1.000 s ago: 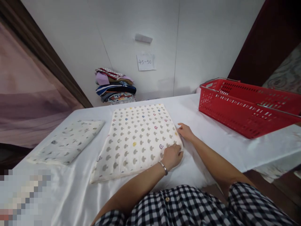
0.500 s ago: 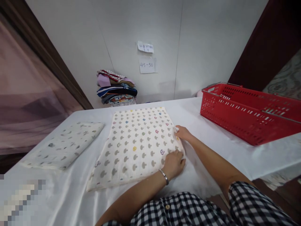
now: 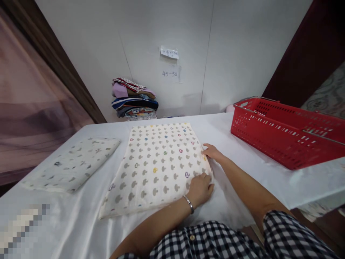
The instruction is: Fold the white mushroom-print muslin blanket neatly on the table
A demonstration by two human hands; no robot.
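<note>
A white cloth (image 3: 159,162) printed with grey mushrooms and a few coloured ones lies folded flat in front of me. My left hand (image 3: 199,189), with a silver bracelet at its wrist, rests at the near right corner, fingers curled over the edge and partly hidden. Just beyond it, my right hand (image 3: 213,153) touches the right edge with its fingers stretched out and slightly apart. To the left lies a second folded white cloth (image 3: 78,162) with small dark and green prints, apart from both hands.
A white satin cover (image 3: 215,126) drapes the table. On the right stands a red perforated basket (image 3: 269,138) with metal handles. Behind the table's far edge rises a stack of folded clothes (image 3: 134,102) against the wall. A pink curtain (image 3: 35,108) hangs at the left.
My right hand's fingers have loosened at the cloth's right edge, and the small raised fold there now lies flatter. The left hand stays put. The view has shifted slightly.
</note>
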